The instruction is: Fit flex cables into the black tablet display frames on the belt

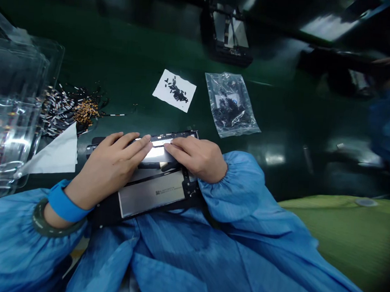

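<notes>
A flat black electronic module (165, 165) with a bright silver strip lies tilted at the table's near edge, under both hands. My left hand (119, 161) is wrapped over its left part, fingertips at the bright strip and the far edge; the thumb is hidden. From the right, my right hand (199, 157) grips the same module, bent fingers pressing beside the strip, thumb out of sight. The two index fingertips sit close together. Nearer my body is a silver panel (152, 194) with a small printed code, set in a black frame; whether it joins the module I cannot tell.
Clear plastic trays (10, 108) are stacked at left, beside a pile of small flex strips (71, 110) and a white sheet (57, 153). Beyond lie white paper (165, 93) with black bits, a clear bag (232, 104) and a dark device (230, 33). A co-worker's sleeve (389, 127) shows at right.
</notes>
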The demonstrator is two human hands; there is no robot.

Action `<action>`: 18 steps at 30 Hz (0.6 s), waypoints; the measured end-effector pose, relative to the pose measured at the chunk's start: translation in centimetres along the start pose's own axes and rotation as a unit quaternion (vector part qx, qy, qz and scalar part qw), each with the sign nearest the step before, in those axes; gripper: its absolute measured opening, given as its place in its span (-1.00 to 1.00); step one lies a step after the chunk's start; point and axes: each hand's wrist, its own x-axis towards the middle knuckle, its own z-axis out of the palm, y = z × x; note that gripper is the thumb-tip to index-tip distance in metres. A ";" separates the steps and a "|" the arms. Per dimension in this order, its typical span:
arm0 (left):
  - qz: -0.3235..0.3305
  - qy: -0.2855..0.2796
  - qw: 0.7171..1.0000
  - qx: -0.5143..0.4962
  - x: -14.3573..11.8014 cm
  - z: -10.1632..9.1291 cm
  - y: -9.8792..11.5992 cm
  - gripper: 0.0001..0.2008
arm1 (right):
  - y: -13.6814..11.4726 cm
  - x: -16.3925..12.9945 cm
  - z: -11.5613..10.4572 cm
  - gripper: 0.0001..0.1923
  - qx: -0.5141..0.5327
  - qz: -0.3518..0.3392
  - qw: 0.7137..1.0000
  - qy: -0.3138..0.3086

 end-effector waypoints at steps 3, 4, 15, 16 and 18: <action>-0.004 -0.005 1.000 -0.014 -0.1 -0.1 -0.1 -0.57 | 0.1 0.0 0.0 -0.76 0.002 -0.009 1.000 -0.019; -0.006 -0.006 1.000 -0.022 -0.1 -0.1 -0.1 -0.57 | 0.1 0.0 0.0 -0.76 0.001 -0.013 1.000 -0.028; -0.007 0.010 0.995 -0.097 -0.1 -0.1 -0.9 -0.59 | 0.9 0.4 -3.8 -0.72 0.058 0.096 0.984 -0.138; -0.009 0.020 0.993 -0.113 -0.1 0.0 -1.1 -0.62 | 1.0 0.1 -4.1 -0.73 0.083 0.129 0.981 -0.118; -0.038 0.039 0.988 -0.147 0.2 0.3 -1.6 -0.67 | 1.2 -0.8 -4.5 -0.75 0.133 0.233 0.961 -0.070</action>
